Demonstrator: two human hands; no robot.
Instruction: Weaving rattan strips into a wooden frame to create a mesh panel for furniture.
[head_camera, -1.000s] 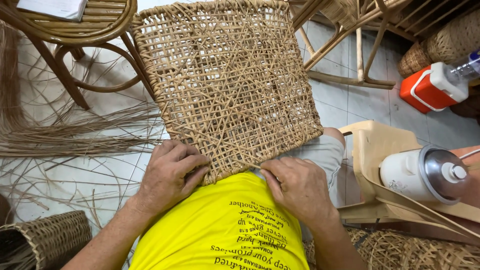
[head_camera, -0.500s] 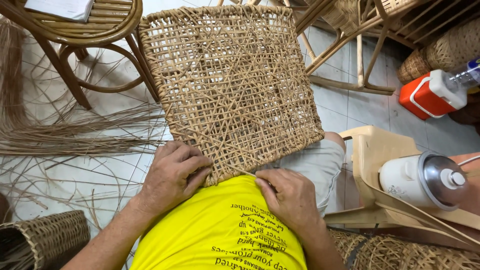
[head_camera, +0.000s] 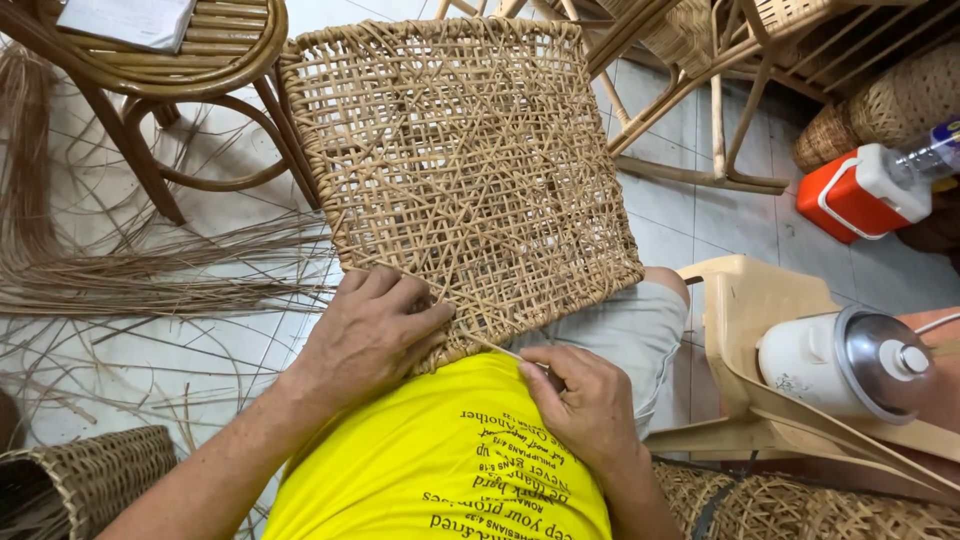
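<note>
Pinched between thumb and fingers of our right hand (head_camera: 590, 405) is a thin cane strand (head_camera: 500, 350), drawn out from the near edge of the woven panel (head_camera: 460, 170). Our left hand (head_camera: 370, 335) lies flat on the panel's near left corner, fingers together and curled over the edge, pressing it against our lap; it grips nothing else. Both forearms come in from below, bent close to our yellow shirt (head_camera: 450, 470).

On the left floor loose cane strips (head_camera: 130, 270) fan out, and a basket (head_camera: 80, 480) sits at the lower left. Just beside our right knee stands a plastic stool (head_camera: 730, 300) carrying a white pot (head_camera: 840, 360).

Beyond the panel's far edge are rattan chair frames (head_camera: 700, 110), left and right, and a red cooler (head_camera: 860, 195) well apart at right.
</note>
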